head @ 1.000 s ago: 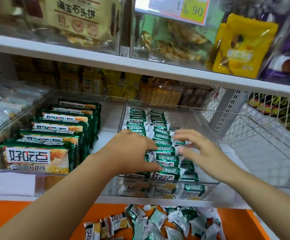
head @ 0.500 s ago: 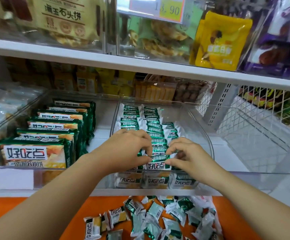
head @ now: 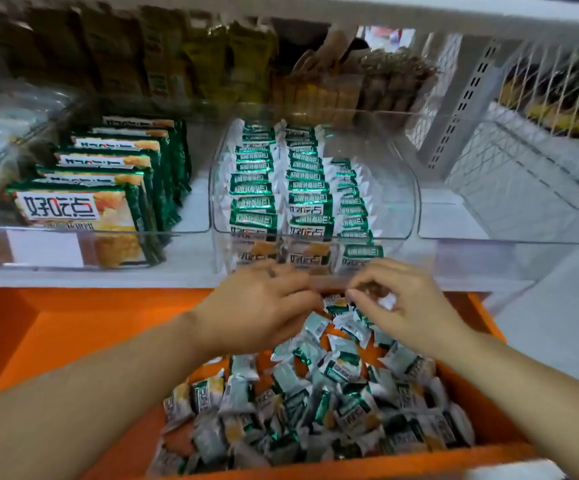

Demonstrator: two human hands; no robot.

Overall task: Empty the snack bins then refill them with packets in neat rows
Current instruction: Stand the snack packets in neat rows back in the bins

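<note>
A clear middle bin point(head: 409, 188) on the white shelf holds three neat rows of small green-and-white packets point(head: 301, 188). Below the shelf an orange tray point(head: 56, 327) carries a loose heap of the same packets point(head: 315, 407). My left hand point(head: 260, 306) hovers palm down over the far end of the heap, fingers curled onto packets; what it holds is hidden. My right hand point(head: 402, 303) is beside it, fingers bent, thumb and forefinger pinching at a small packet point(head: 383, 301) at the heap's top.
A clear bin point(head: 0, 233) on the left holds larger green-and-yellow packs point(head: 83, 216) standing in a row. An empty clear bin point(head: 509, 202) sits on the right beside white wire mesh point(head: 558, 77). More snack boxes line the shelf's back.
Both hands have left the middle bin and come down to the loose heap on the orange tray. The view has tilted downward, showing more of the tray.
</note>
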